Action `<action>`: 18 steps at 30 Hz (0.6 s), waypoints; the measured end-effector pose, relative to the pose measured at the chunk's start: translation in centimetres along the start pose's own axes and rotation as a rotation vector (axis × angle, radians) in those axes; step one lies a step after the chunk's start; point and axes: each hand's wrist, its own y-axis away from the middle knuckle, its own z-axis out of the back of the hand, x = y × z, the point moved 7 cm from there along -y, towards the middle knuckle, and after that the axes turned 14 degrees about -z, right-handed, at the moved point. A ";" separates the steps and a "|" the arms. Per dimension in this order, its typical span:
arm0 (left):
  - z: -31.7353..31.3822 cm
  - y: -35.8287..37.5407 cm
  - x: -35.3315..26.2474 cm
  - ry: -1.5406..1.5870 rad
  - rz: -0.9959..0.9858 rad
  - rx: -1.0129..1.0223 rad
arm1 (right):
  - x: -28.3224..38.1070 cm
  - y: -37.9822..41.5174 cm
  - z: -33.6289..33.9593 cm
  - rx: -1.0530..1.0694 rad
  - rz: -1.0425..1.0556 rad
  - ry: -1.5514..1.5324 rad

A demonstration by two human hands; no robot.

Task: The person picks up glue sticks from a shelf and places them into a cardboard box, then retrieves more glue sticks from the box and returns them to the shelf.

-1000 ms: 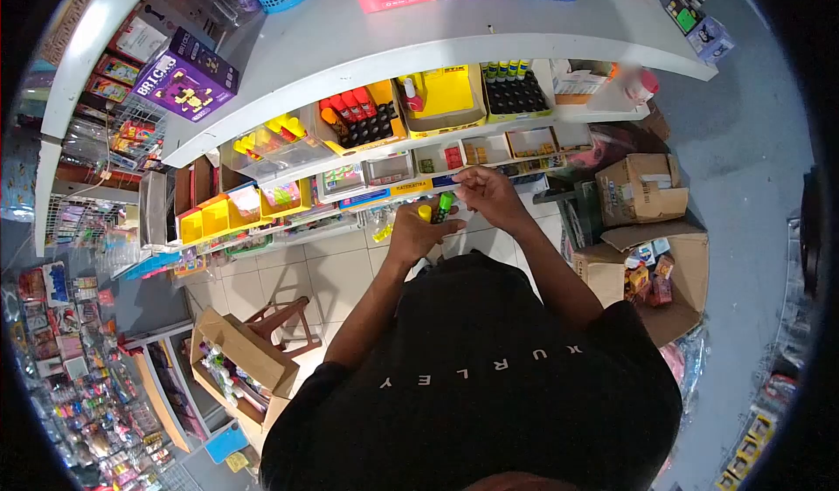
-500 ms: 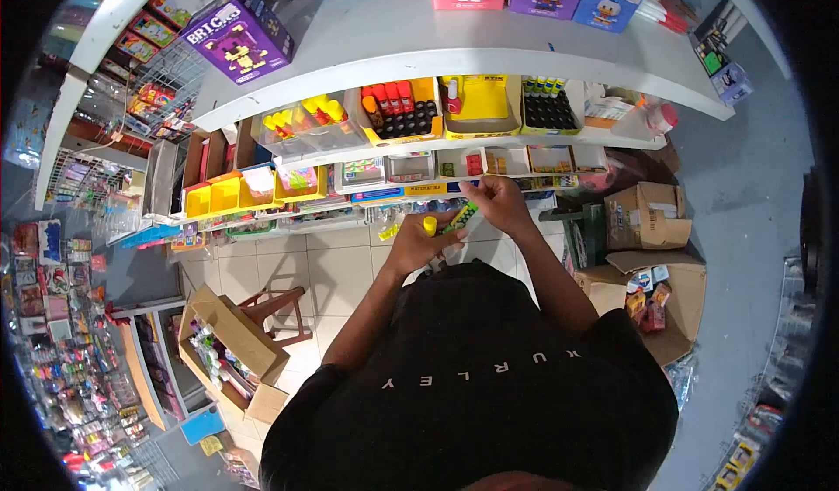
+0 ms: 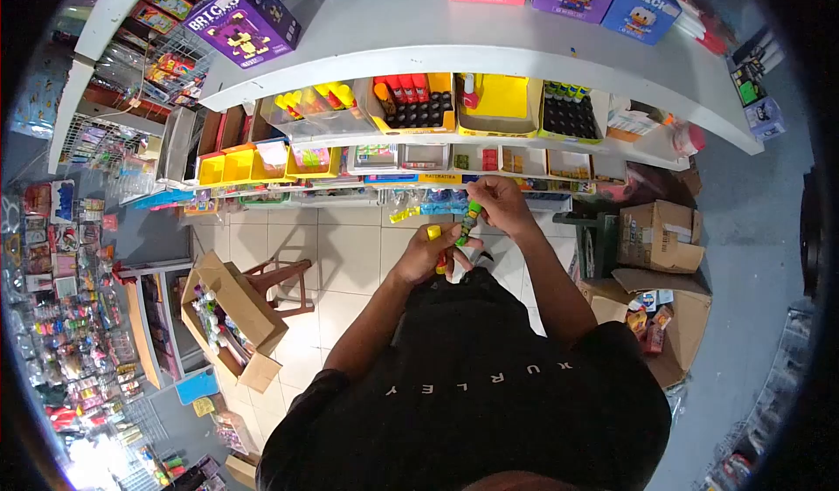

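Observation:
My left hand [image 3: 423, 255] is closed around a slim tube with a yellow cap [image 3: 433, 231]; its yellow and red lower end shows below the fingers. A green tube with dark and yellow markings [image 3: 469, 223] stands tilted between my two hands, its lower end at my left fingers. At its upper end, my right hand [image 3: 501, 204] pinches the green tube. Exactly what kind of tubes these are is too small to tell. Just beyond my hands is the shelf front with small trays [image 3: 426, 155].
Above the trays, boxes of yellow-, red- and green-topped tubes [image 3: 411, 102] line a shelf. Brick toy boxes [image 3: 245, 21] stand on the top board [image 3: 419, 32]. Open cardboard boxes [image 3: 262, 316] lie left and right on the floor, with a brown stool [image 3: 293, 286] at left.
The green tube has turned from a slant to more upright between my hands. The yellow-capped tube now shows its red lower end. The whole view has shifted slightly.

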 end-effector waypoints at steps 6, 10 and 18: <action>2.0 1.1 -1.2 -0.196 -0.060 -0.035 | 0.8 0.1 -1.2 -0.138 0.091 0.170; 5.0 2.4 -3.2 -0.214 -0.084 -0.039 | 1.5 0.4 -4.1 -0.111 0.039 0.089; 12.1 3.7 -7.1 -0.212 -0.155 -0.074 | 0.5 -2.9 -10.5 -0.057 -0.026 -0.180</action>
